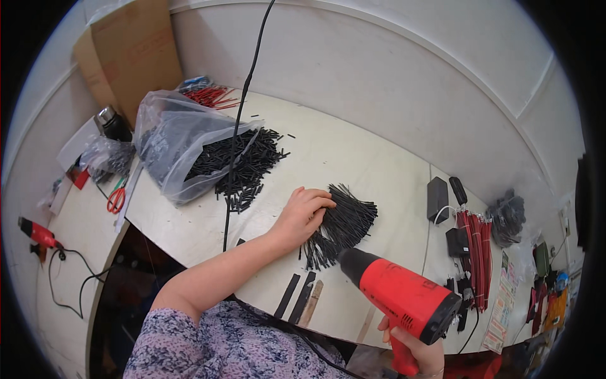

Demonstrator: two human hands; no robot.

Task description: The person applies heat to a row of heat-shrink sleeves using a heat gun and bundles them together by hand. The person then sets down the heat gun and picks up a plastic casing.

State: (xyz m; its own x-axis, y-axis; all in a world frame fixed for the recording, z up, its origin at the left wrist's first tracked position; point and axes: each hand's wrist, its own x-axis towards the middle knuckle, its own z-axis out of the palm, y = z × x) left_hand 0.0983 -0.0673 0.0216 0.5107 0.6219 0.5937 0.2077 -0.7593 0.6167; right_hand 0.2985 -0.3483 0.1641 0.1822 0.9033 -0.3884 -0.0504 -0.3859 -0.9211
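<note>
A fanned-out bundle of thin black strands [348,221] lies on the white table. My left hand [303,215] is at its left side, fingers curled onto the strands and pressed together. In my right hand [418,354] is a red heat gun [401,295], gripped by its handle. The gun's black nozzle points up and left at the bundle's lower edge, close to the strand ends. Part of my right hand is hidden behind the gun's body.
A clear plastic bag [173,120] spills short black tube pieces [249,155] at the back left. A black cord [243,114] hangs across the view. Dark strips [287,295] lie by the front edge. Red wires [478,252] and a black box [437,199] sit right; red scissors [116,200] left.
</note>
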